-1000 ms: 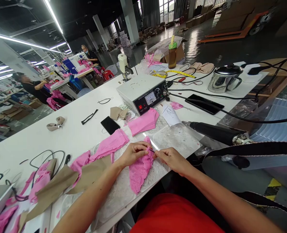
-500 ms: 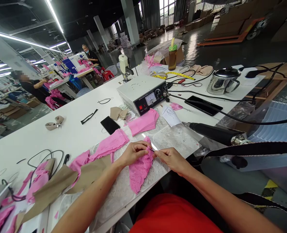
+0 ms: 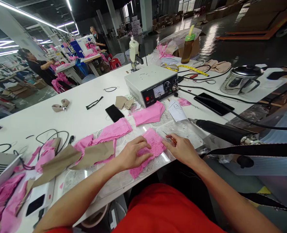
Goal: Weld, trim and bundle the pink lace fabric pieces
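Observation:
A piece of pink lace fabric (image 3: pixel 155 144) lies flat on the clear sheet at the table's front edge. My left hand (image 3: pixel 133 153) is over its left side, fingers apart and holding nothing. At its right edge my right hand (image 3: pixel 182 149) is closed around a slim pointed tool (image 3: pixel 173 140) with a dark tip and an orange-brown handle; its exact kind is too small to tell. Behind the lace sits a stack of pink fabric pieces (image 3: pixel 149 114). More pink lace (image 3: pixel 114 131) and brown fabric (image 3: pixel 95 155) lie left of my left hand.
A metal control box (image 3: pixel 155 84) with a dial stands behind the fabric. A black handpiece (image 3: pixel 218 132) with a cable lies at the right, near a phone (image 3: pixel 213 103) and a glass pot (image 3: pixel 241 81). Another phone (image 3: pixel 114 113) lies left. Two people work at machines further back.
My left hand has let go of the lace and opened. My right hand has drawn away to the right with the tool. The lace now lies flatter, and the view has shifted.

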{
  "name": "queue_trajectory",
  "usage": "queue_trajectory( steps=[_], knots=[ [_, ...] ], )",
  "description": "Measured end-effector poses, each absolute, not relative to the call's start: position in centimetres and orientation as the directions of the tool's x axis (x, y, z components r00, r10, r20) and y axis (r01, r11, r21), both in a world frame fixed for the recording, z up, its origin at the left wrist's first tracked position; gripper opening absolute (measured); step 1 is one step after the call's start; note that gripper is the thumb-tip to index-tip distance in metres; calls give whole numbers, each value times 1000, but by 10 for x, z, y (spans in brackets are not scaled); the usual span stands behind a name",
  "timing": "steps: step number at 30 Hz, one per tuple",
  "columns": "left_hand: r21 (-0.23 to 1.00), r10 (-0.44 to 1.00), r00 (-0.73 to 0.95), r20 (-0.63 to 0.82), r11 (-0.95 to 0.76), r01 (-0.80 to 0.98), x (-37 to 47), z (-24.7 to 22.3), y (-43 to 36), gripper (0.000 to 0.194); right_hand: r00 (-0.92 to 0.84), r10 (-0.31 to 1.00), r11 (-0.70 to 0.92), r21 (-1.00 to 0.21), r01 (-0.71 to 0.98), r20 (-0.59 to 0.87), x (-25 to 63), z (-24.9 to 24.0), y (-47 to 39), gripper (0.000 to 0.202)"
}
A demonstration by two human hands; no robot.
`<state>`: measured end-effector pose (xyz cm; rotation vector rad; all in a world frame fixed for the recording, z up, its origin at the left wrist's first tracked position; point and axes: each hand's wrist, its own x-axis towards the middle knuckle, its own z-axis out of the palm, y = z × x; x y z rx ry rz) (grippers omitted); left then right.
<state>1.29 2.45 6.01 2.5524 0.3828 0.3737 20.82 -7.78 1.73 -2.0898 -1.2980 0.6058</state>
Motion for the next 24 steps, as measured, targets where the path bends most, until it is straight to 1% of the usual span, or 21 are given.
queue_trajectory(
  steps=[2,4,8,10,13,16,18,20,22,24],
  knots=[
    [457,316,941,121,-859,230,-8,58,13,28,372,924,-348,-584,733,-84,204,18,-74,29],
    [371,314,947,68,-889,268,-25,53,4,33,339,937,-332,-506,796,-82,202,16,-67,22],
    [238,344,939,25,-914,328,-34,46,-6,35,366,930,-337,-463,820,-28,208,11,-50,21],
    [203,350,936,48,-921,334,-28,45,-8,36,402,916,-351,-485,801,0,212,9,-45,22],
    [143,333,941,64,-936,322,-14,45,-10,40,436,899,-326,-618,716,32,216,6,-50,27],
    [84,323,946,5,-943,321,0,44,-13,35,397,918,-263,-730,630,12,214,5,-67,32],
    [82,356,934,-41,-930,358,8,42,-14,24,360,933,-238,-787,569,-22,209,4,-79,35],
    [118,412,907,-82,-900,420,13,42,-12,17,332,942,-230,-829,510,-57,202,3,-89,37],
    [200,461,880,-119,-857,476,15,42,-7,17,304,948,-234,-846,479,-90,195,3,-95,38],
    [317,489,860,-144,-801,508,16,44,0,16,260,959,-227,-859,459,-114,188,5,-98,40]
  ],
)
